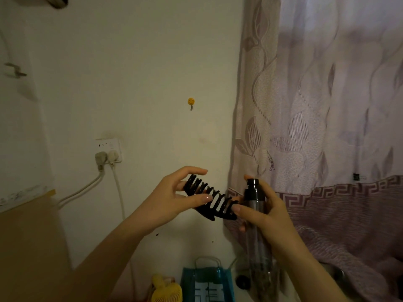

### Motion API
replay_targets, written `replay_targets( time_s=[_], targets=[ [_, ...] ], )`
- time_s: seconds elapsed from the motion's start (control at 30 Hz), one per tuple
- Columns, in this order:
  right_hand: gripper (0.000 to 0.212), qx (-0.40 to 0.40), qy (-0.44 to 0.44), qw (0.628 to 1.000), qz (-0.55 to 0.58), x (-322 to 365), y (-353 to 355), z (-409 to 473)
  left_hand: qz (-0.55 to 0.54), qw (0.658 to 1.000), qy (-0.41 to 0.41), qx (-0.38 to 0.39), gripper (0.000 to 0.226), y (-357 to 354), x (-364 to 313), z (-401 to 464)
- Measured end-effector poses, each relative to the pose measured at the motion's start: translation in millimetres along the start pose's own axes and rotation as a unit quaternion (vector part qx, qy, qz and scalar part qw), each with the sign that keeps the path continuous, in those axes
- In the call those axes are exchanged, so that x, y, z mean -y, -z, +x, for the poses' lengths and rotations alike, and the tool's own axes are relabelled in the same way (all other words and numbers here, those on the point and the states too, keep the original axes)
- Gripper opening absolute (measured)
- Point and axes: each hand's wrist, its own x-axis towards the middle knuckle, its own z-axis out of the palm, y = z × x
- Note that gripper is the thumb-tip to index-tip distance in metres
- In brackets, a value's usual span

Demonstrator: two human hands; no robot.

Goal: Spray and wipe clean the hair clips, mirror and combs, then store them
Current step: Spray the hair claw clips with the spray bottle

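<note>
A large black claw hair clip point(210, 198) is held up in front of the wall, its teeth pointing up. My left hand point(172, 201) grips its left end between thumb and fingers. My right hand point(261, 212) is wrapped around a tall clear spray bottle with a black nozzle point(254, 194), held upright just right of the clip, the index finger resting on top of the nozzle. The right thumb touches the clip's right end. No mirror or combs are in view.
A wall socket with two plugs and cables point(109, 153) is at the left, and a smiley hook point(191, 101) sits on the wall above. A patterned curtain point(316, 127) hangs at the right. Below are a blue bag point(208, 284), a yellow object point(165, 289) and a cardboard box point(28, 236).
</note>
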Motion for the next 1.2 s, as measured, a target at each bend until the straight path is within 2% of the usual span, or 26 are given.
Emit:
replay_targets(
  time_s=[0.2,0.4,0.57,0.73,0.93,1.1,1.2],
  targets=[
    [0.062,-0.006,0.023,1.0,-0.007,4.3,0.6,4.6,0.022,1.0,-0.004,-0.003,0.027,0.6,6.0,-1.5],
    [0.062,-0.019,0.036,0.999,0.002,3.7,0.4,8.3,-0.005,1.0,-0.004,0.007,0.032,2.6,10.7,-5.8],
    [0.068,-0.046,0.071,0.996,-0.03,-1.1,-2.2,8.5,-0.024,0.999,-0.004,-0.031,0.027,2.0,14.4,-7.4],
    [0.081,-0.089,0.132,0.984,-0.079,-4.3,-1.8,1.4,-0.06,0.993,-0.004,-0.105,0.028,3.2,13.2,-7.7],
    [0.063,-0.086,0.216,0.952,-0.199,-9.2,-4.8,-8.0,-0.091,0.982,-0.011,-0.168,0.026,1.7,14.6,-7.9],
    [0.058,-0.081,0.253,0.936,-0.23,-16.6,-11.8,-12.0,-0.101,0.979,-0.007,-0.174,0.026,0.5,16.0,-8.3],
    [0.046,-0.088,0.25,0.933,-0.242,-22.5,-13.9,-13.3,-0.101,0.98,-0.008,-0.173,0.026,0.5,15.8,-8.9]
  ],
)
